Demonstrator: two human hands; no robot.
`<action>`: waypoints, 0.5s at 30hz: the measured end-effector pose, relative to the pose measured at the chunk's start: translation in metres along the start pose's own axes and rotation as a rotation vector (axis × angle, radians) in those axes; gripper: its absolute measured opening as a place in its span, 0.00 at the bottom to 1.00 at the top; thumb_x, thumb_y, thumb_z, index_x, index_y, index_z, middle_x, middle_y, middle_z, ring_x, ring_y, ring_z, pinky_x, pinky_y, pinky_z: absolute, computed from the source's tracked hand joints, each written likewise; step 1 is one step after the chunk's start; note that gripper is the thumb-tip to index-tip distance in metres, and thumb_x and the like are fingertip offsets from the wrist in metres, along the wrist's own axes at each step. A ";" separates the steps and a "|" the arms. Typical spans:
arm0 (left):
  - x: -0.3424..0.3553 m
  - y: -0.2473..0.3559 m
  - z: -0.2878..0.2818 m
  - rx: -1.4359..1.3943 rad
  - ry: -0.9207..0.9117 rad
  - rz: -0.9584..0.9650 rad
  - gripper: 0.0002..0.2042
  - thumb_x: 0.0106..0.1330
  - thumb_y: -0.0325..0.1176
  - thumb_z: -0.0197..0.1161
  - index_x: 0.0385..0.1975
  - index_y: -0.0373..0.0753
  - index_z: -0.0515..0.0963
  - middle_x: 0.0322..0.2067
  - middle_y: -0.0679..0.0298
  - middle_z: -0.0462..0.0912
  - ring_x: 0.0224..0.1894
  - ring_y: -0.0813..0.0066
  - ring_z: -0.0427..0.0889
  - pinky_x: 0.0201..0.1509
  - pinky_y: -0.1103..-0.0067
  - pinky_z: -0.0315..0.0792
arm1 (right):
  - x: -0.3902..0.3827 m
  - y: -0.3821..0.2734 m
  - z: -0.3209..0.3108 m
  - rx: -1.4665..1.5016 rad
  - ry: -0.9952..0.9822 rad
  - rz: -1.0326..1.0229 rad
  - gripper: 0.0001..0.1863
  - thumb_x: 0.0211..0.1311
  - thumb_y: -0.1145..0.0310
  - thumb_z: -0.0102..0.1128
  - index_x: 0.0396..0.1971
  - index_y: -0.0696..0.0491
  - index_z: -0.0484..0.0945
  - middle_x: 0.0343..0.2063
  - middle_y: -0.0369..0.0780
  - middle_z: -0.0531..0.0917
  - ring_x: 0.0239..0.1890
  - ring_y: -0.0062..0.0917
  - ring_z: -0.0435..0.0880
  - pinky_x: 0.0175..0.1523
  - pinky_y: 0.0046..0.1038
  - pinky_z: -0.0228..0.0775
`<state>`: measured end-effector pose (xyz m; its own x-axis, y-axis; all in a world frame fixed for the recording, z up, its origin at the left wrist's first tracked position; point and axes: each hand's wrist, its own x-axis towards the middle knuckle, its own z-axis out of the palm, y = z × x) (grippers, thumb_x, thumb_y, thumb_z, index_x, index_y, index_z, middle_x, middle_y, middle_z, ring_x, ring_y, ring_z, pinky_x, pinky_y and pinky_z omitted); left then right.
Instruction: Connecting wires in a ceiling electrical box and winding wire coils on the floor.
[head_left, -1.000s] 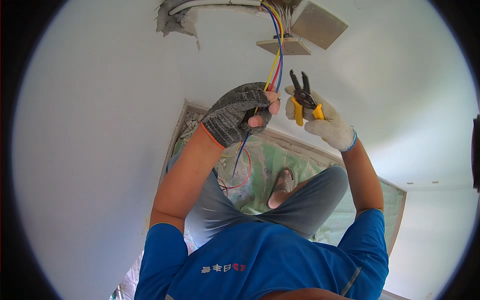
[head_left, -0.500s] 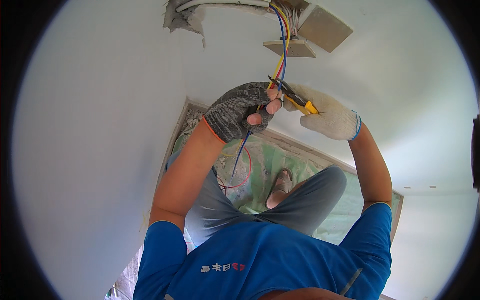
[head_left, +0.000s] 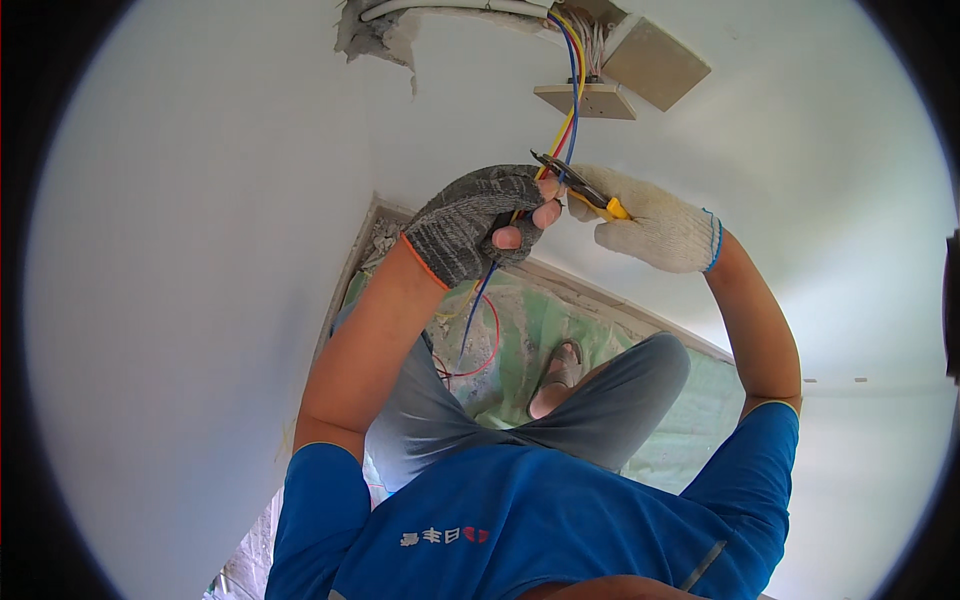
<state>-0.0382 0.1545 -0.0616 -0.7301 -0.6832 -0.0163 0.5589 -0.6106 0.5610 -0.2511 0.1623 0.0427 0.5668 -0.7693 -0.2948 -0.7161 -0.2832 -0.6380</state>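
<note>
Gripping coloured wires [head_left: 577, 100] w/ L fingers [head_left: 547, 214], R fingers [head_left: 602, 180] wrapped rnd yellow-handled pliers [head_left: 583, 188] by wires.

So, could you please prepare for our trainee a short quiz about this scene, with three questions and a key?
1. Multiple choice: What does the right hand hold?
a) a hammer
b) pliers with yellow handles
c) a paint brush

2. True or false: The glove on the left hand is plain white.

3. Fill in the missing colour: The left hand holds wires in yellow, red and ____.

Key:
1. b
2. False; it is dark grey, with bare fingertips showing.
3. blue
</note>
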 end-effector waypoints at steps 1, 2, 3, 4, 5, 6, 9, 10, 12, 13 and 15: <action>0.001 0.000 -0.004 -0.040 -0.040 -0.003 0.07 0.70 0.34 0.58 0.40 0.37 0.72 0.27 0.67 0.76 0.12 0.87 0.65 0.14 0.89 0.58 | 0.000 -0.001 0.000 -0.004 0.007 0.018 0.28 0.57 0.73 0.54 0.60 0.54 0.68 0.42 0.36 0.76 0.46 0.24 0.72 0.56 0.26 0.65; 0.001 -0.001 -0.007 -0.081 -0.080 -0.007 0.08 0.69 0.33 0.59 0.40 0.36 0.73 0.28 0.64 0.77 0.14 0.85 0.67 0.15 0.89 0.59 | 0.001 -0.001 0.001 -0.003 0.007 0.017 0.28 0.57 0.73 0.54 0.60 0.54 0.68 0.42 0.36 0.76 0.46 0.24 0.72 0.56 0.26 0.65; 0.000 -0.001 -0.008 -0.081 -0.079 -0.006 0.08 0.69 0.33 0.59 0.40 0.36 0.73 0.28 0.64 0.77 0.14 0.85 0.67 0.15 0.89 0.59 | 0.002 0.001 0.001 0.011 -0.014 0.022 0.25 0.58 0.73 0.53 0.57 0.54 0.69 0.39 0.35 0.74 0.43 0.22 0.70 0.54 0.25 0.65; 0.001 -0.001 -0.008 -0.068 -0.069 -0.002 0.08 0.69 0.33 0.59 0.40 0.36 0.74 0.29 0.64 0.77 0.14 0.85 0.67 0.15 0.89 0.59 | 0.003 0.004 0.001 0.025 -0.033 0.029 0.22 0.58 0.73 0.53 0.54 0.53 0.70 0.37 0.33 0.72 0.40 0.21 0.68 0.51 0.24 0.65; 0.001 -0.001 -0.007 -0.056 -0.059 0.003 0.08 0.69 0.33 0.60 0.39 0.35 0.74 0.29 0.64 0.77 0.14 0.85 0.66 0.15 0.89 0.59 | 0.004 0.007 0.001 0.025 -0.032 0.032 0.22 0.58 0.73 0.53 0.54 0.53 0.70 0.37 0.33 0.72 0.40 0.21 0.68 0.51 0.24 0.65; 0.001 -0.001 -0.007 -0.057 -0.061 0.002 0.08 0.69 0.33 0.60 0.39 0.35 0.74 0.29 0.64 0.77 0.14 0.85 0.66 0.15 0.89 0.59 | 0.005 0.011 0.001 0.034 -0.038 0.031 0.20 0.59 0.73 0.53 0.53 0.53 0.70 0.36 0.33 0.72 0.40 0.21 0.68 0.50 0.24 0.65; 0.001 -0.001 -0.006 -0.034 -0.051 0.002 0.09 0.68 0.33 0.60 0.40 0.34 0.74 0.28 0.63 0.77 0.15 0.85 0.66 0.16 0.89 0.59 | 0.007 0.013 0.001 0.015 -0.050 0.014 0.18 0.59 0.71 0.50 0.51 0.53 0.70 0.34 0.34 0.71 0.38 0.23 0.69 0.49 0.25 0.65; 0.001 0.000 -0.003 0.009 -0.022 0.008 0.07 0.70 0.34 0.57 0.39 0.36 0.72 0.27 0.66 0.76 0.13 0.88 0.64 0.14 0.89 0.58 | 0.008 0.010 0.001 -0.013 -0.052 -0.005 0.18 0.58 0.69 0.48 0.49 0.53 0.70 0.32 0.36 0.71 0.37 0.26 0.70 0.49 0.27 0.66; 0.001 -0.001 -0.001 0.050 0.007 0.012 0.06 0.72 0.35 0.55 0.38 0.39 0.70 0.25 0.70 0.75 0.11 0.90 0.63 0.13 0.89 0.56 | 0.007 0.000 -0.001 0.045 -0.062 0.035 0.18 0.58 0.71 0.51 0.50 0.53 0.70 0.33 0.33 0.71 0.38 0.22 0.68 0.49 0.24 0.65; 0.001 -0.001 -0.001 0.050 0.007 0.015 0.06 0.72 0.35 0.55 0.38 0.39 0.70 0.25 0.70 0.75 0.11 0.90 0.63 0.13 0.89 0.55 | 0.007 -0.004 -0.001 0.101 -0.069 0.072 0.19 0.57 0.73 0.53 0.51 0.52 0.71 0.35 0.30 0.71 0.39 0.19 0.67 0.50 0.21 0.64; 0.000 -0.001 -0.004 0.050 0.008 0.016 0.06 0.72 0.35 0.55 0.37 0.39 0.70 0.25 0.70 0.75 0.11 0.90 0.63 0.13 0.89 0.55 | 0.008 -0.002 -0.004 0.083 -0.098 0.079 0.19 0.57 0.73 0.53 0.51 0.52 0.71 0.35 0.30 0.71 0.39 0.19 0.67 0.50 0.21 0.64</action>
<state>-0.0375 0.1533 -0.0652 -0.7176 -0.6963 -0.0133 0.5505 -0.5788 0.6016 -0.2469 0.1543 0.0441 0.5502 -0.7267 -0.4112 -0.7259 -0.1729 -0.6657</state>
